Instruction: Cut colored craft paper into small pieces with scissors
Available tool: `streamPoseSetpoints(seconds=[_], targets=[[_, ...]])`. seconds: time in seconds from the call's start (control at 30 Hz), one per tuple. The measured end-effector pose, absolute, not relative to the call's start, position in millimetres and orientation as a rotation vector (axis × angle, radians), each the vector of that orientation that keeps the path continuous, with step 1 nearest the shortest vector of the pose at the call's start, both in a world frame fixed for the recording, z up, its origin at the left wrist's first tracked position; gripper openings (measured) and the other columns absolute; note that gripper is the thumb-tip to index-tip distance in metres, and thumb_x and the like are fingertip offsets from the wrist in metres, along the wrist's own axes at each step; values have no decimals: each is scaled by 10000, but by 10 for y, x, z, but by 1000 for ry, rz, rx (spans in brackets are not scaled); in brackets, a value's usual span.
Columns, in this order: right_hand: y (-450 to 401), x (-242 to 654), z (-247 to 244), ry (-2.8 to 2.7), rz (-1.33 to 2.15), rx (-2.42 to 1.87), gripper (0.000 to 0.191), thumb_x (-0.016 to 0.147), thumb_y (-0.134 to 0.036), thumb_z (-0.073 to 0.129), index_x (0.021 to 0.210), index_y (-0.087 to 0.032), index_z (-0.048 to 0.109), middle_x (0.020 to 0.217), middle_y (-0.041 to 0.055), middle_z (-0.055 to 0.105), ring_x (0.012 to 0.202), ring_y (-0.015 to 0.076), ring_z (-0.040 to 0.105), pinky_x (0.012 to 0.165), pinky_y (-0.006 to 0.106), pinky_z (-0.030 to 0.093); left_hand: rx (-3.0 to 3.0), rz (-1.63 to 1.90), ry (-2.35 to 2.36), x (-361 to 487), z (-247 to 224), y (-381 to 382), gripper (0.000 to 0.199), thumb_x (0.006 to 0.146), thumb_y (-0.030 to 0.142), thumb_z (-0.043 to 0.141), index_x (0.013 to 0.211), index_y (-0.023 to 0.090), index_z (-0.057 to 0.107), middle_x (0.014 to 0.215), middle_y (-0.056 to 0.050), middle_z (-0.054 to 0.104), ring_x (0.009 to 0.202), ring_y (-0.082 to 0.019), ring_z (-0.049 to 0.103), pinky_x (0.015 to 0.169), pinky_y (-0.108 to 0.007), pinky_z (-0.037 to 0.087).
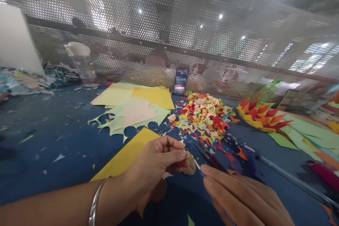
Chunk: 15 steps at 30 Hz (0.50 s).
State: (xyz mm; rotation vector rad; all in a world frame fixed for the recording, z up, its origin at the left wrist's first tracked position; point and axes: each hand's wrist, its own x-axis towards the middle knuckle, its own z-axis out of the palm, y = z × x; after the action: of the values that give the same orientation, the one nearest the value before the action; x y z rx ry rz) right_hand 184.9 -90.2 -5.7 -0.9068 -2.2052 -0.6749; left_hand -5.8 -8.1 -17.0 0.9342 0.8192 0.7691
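Observation:
My left hand (159, 164), with a silver bangle at the wrist, pinches a small yellow paper piece (188, 154) between thumb and fingertips. Closed round a thin blue tool with a pale, slender tip (198, 167), my right hand (241, 194) points that tip at the paper piece; whether they touch I cannot tell. Just beneath the fingers sits a small round brown thing (189, 168), partly hidden. Dark scissors (209, 155) lie behind my right hand. A yellow sheet (132, 148) reaches under my left forearm.
A heap of small coloured paper pieces (206, 113) lies ahead. Cut sheets (140, 113) are left of it, a red-orange paper flower (262, 114) right. A phone (181, 82) leans on the perforated screen (132, 49). A bottle (84, 65) stands left; a clear rod (288, 174) lies right.

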Motion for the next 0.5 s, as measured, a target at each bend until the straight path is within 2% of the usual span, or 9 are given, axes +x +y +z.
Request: streamPoseSetpoints(seconds=[0.23, 0.4, 0.5], targets=[[-910, 1883, 15, -2219, -624, -969, 203, 902, -160, 520, 1018, -216, 677, 944, 28, 765, 822, 161, 729, 706, 201, 588, 1069, 845, 854, -82, -163, -7, 211, 743, 255, 703, 871, 159, 566, 694, 7, 643, 629, -101, 583, 612, -201, 428], [-843, 1901, -52, -2098, -566, -1045, 155, 852, -139, 593, 987, -194, 645, 869, 26, 758, 761, 157, 720, 728, 225, 558, 1487, 874, 922, -177, -219, 172, 170, 760, 286, 664, 880, 180, 607, 742, -12, 675, 707, -144, 629, 647, -226, 453], [-756, 1904, -95, -2108, -379, -1142, 75, 874, -163, 556, 917, -191, 610, 776, 18, 714, 661, 135, 684, 632, 220, 525, 1696, 747, 940, -230, -247, 256, 154, 770, 282, 632, 894, 192, 618, 778, -16, 701, 762, -170, 659, 670, -246, 477]])
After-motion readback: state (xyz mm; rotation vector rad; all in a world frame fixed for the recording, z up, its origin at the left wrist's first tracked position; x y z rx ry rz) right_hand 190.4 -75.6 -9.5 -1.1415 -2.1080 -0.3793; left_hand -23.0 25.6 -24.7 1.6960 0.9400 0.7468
